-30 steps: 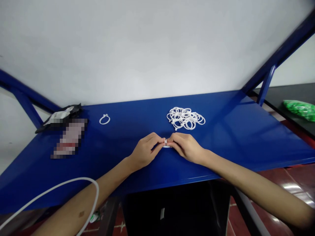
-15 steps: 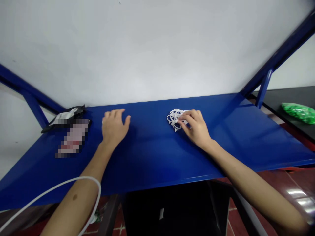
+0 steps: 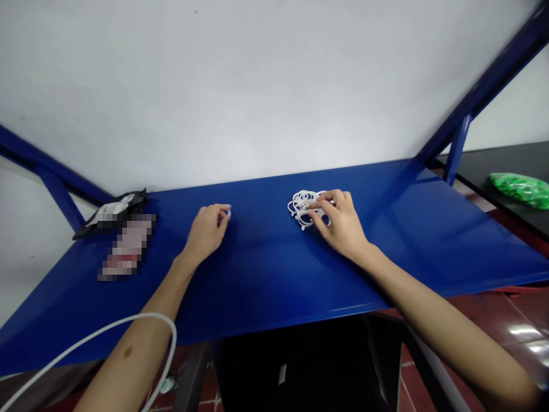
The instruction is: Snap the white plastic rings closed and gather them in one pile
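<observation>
My left hand rests on the blue table left of centre. Its fingers are curled, and a bit of a white plastic ring shows at the fingertips. My right hand lies on the right side of a pile of white plastic rings at the middle back of the table, fingers bent and pinching into the pile. Part of the pile is hidden under that hand. The single ring seen earlier at the left is out of sight behind my left hand.
A black packet and a blurred flat item lie at the table's back left. A white cable loops over my left forearm. A green bag sits on a dark table at the right. Blue frame bars rise on both sides.
The hands, joined on one ring at the table's front a second ago, parted. The left went back-left and then curled its fingers; the right went to the pile and stays there.
</observation>
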`<move>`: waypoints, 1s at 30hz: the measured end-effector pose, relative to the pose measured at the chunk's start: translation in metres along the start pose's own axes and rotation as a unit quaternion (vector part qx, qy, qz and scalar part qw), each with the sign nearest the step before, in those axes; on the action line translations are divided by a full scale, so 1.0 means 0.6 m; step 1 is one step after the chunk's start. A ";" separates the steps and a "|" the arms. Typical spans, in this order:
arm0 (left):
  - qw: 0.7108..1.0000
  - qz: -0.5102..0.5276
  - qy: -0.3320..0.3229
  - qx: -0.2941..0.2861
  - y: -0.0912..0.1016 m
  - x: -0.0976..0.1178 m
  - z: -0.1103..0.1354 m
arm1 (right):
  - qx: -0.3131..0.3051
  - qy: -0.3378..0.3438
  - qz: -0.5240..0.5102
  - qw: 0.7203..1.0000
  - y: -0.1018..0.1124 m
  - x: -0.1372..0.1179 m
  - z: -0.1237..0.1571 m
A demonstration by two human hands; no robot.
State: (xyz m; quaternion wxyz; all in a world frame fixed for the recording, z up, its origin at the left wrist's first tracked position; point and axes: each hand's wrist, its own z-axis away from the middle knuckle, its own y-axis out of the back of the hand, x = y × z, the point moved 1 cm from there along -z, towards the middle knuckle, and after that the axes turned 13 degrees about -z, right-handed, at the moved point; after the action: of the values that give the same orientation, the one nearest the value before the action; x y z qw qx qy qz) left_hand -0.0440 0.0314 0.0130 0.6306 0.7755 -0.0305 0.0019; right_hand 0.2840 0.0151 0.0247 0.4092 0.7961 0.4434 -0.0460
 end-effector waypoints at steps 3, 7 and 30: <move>0.953 0.289 -0.090 -0.030 0.001 0.063 0.030 | -0.044 0.025 -0.057 0.997 -0.009 -0.027 0.011; 0.843 0.488 -0.176 -0.142 0.011 0.123 0.071 | -0.142 0.002 -0.194 0.971 -0.026 -0.051 0.025; 0.913 0.355 -0.194 0.048 0.010 0.157 0.099 | -0.224 -0.055 -0.297 0.927 -0.037 -0.061 0.038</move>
State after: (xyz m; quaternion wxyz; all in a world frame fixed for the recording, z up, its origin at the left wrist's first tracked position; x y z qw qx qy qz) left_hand 0.0475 -0.0324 0.0104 0.5323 0.7281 -0.4249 0.0768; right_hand 0.2521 -0.0192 0.0122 0.5686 0.5115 0.6350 -0.1085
